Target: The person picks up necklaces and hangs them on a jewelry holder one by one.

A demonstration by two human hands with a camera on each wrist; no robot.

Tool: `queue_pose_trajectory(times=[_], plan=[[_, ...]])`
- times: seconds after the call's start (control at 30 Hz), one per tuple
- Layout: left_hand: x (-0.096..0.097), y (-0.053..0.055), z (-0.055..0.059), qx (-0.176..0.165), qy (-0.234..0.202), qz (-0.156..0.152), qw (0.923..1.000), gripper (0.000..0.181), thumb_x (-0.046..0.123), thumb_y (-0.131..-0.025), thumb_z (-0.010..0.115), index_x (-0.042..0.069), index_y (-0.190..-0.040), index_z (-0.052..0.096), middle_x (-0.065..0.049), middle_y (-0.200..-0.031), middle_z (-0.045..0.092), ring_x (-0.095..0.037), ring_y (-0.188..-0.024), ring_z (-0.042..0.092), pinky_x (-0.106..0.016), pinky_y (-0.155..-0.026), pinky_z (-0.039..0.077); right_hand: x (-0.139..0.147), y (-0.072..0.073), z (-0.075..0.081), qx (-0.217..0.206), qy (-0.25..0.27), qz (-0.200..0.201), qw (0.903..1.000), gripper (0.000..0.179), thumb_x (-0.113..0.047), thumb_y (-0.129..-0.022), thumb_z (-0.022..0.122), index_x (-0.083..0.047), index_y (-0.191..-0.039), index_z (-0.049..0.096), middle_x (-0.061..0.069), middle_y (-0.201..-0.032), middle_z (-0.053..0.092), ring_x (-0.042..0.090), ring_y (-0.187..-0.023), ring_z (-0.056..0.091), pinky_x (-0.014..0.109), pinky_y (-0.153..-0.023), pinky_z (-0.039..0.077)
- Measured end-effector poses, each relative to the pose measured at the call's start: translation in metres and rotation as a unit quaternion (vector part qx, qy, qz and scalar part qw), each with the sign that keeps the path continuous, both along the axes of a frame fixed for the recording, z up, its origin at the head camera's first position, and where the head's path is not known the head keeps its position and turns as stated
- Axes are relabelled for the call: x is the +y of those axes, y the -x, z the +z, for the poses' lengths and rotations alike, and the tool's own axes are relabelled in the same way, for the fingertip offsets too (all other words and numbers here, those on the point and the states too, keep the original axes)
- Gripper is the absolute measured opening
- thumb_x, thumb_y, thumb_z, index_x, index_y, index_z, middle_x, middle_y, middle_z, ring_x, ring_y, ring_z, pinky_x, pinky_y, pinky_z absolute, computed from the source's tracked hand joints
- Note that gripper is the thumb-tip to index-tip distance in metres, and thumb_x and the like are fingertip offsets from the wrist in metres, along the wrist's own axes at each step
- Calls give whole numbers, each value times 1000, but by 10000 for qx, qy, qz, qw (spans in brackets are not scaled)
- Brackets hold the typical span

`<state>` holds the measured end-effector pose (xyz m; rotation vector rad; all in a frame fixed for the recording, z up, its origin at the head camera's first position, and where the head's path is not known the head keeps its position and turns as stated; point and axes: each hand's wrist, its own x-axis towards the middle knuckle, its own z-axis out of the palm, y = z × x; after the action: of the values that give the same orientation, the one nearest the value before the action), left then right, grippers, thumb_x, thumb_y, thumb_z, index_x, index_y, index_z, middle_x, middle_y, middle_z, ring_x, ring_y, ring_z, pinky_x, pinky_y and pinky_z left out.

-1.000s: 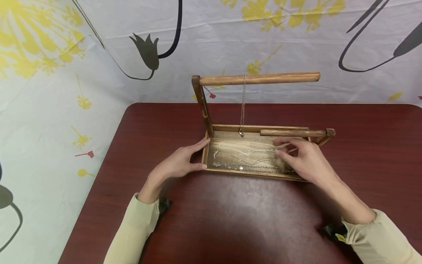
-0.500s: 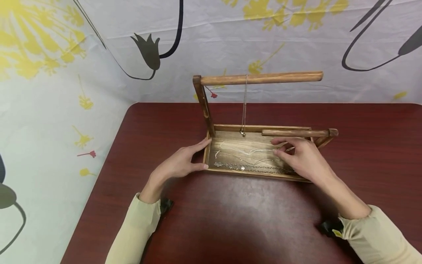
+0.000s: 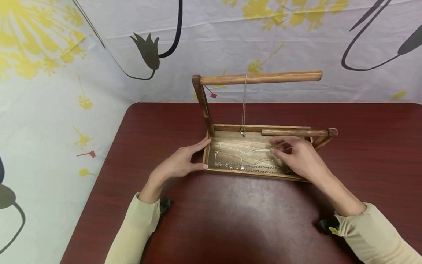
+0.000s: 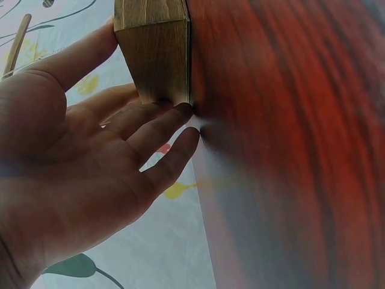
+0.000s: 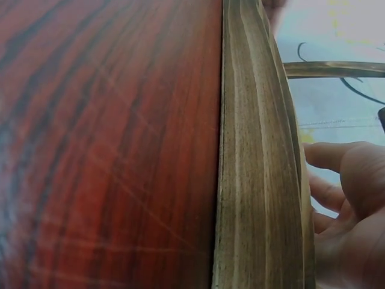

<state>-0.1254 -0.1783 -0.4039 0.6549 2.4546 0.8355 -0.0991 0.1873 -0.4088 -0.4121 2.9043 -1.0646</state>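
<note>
A wooden jewelry tray (image 3: 250, 176) with a hanging frame sits on the table. My left hand (image 3: 178, 161) spans the tray's left end, thumb at the front corner, fingertips along the side. In the left wrist view that hand (image 4: 90, 144) has its thumb up at the wooden end (image 4: 153, 57). Inside the tray lies a thin pale silver necklace (image 3: 234, 148); my right hand (image 3: 303, 156) pinches its right end between thumb and fingers. In the right wrist view, the tray's front wall (image 5: 258, 150) partly hides the right hand (image 5: 361, 217).
A pendant necklace (image 3: 244, 102) hangs from the upper bar (image 3: 280, 77). The lower bar (image 3: 293, 133) overhangs the tray just behind my right fingers. A chunky chain (image 3: 260, 169), a finer chain (image 3: 245, 161) and a short bracelet-like piece (image 3: 216, 154) lie along the tray bottom.
My right hand has slid slightly left over the tray, at the pale necklace's end. The left hand has kept its place on the tray's left end.
</note>
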Motion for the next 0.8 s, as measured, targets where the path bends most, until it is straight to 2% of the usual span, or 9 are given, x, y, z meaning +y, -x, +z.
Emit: queue_pose_trajectory(times=[0.4, 0.8], plan=[[0, 0, -1, 47, -56, -21, 10000, 81, 27, -93, 72, 24, -159, 26, 5, -162, 21, -21, -145, 28, -44, -116, 29, -1, 2, -9, 338, -32, -31, 9994, 23, -19, -92, 72, -11, -113, 72, -2, -83, 69, 12, -73, 61, 28, -64, 46], [0, 0, 0, 48, -40, -33, 10000, 82, 27, -93, 73, 25, -159, 26, 5, -162, 22, -21, -145, 30, -44, -115, 31, -1, 6, -16, 105, -184, -55, 9998, 21, -14, -92, 71, -11, -112, 72, 2, -90, 69, 16, -75, 61, 36, -66, 48]])
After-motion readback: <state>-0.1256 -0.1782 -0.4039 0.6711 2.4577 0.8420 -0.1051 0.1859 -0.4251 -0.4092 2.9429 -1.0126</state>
